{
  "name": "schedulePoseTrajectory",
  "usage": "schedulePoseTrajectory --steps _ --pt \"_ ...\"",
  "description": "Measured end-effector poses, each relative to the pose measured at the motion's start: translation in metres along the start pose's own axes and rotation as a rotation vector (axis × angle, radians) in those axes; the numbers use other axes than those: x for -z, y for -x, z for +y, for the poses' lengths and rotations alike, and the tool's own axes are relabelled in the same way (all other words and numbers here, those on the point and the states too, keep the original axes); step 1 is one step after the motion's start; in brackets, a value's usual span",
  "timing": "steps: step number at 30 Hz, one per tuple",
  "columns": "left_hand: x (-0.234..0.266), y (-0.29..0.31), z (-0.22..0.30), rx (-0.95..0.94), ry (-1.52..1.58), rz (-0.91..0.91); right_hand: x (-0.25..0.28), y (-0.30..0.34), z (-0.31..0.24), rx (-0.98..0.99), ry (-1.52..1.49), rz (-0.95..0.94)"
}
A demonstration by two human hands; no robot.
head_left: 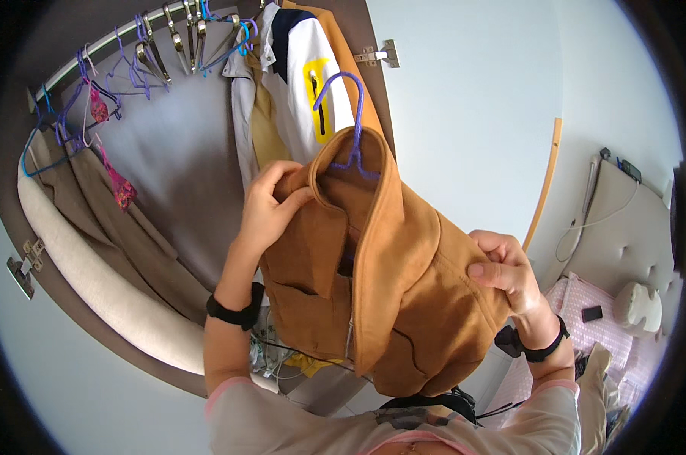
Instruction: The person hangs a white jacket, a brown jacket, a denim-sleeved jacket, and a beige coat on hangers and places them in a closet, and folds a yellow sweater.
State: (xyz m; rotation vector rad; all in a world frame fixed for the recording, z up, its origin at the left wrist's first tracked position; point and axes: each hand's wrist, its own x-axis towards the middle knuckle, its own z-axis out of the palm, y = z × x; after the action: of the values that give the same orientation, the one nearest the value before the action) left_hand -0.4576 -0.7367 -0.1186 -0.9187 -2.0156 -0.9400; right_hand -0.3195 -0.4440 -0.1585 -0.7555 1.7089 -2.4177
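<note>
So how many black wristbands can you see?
2: one wristband on the wrist of the left hand, another wristband on the wrist of the right hand.

Purple hanger (362, 98): lower part hidden inside brown jacket (411, 250). Right hand (506, 273): some fingertips hidden behind sleeve. Yellow cloth (306, 365) mostly blocked by jacket, type unclear. Bed (605, 345) cut off by dark rim.

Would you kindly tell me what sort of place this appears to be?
Most likely a bedroom: there is an open wardrobe with a metal hanging rail, and at the right a tufted headboard with pink patterned bedding below it.
</note>
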Motion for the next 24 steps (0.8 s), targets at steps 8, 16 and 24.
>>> schedulePoseTrajectory --steps 8,16,24 --pt "0.025 -0.033 -0.058 -0.003 -0.214 0.027 0.008 -0.104 -0.027 0.241 -0.082 -0.063" --pt "0.012 -0.018 -0.075 0.289 -0.056 0.075 0.012 -0.243 -0.056 0.391 -0.092 -0.126" --pt "-0.016 0.086 -0.079 0.659 -0.024 0.059 0.003 -0.358 -0.076 0.457 -0.018 -0.129"
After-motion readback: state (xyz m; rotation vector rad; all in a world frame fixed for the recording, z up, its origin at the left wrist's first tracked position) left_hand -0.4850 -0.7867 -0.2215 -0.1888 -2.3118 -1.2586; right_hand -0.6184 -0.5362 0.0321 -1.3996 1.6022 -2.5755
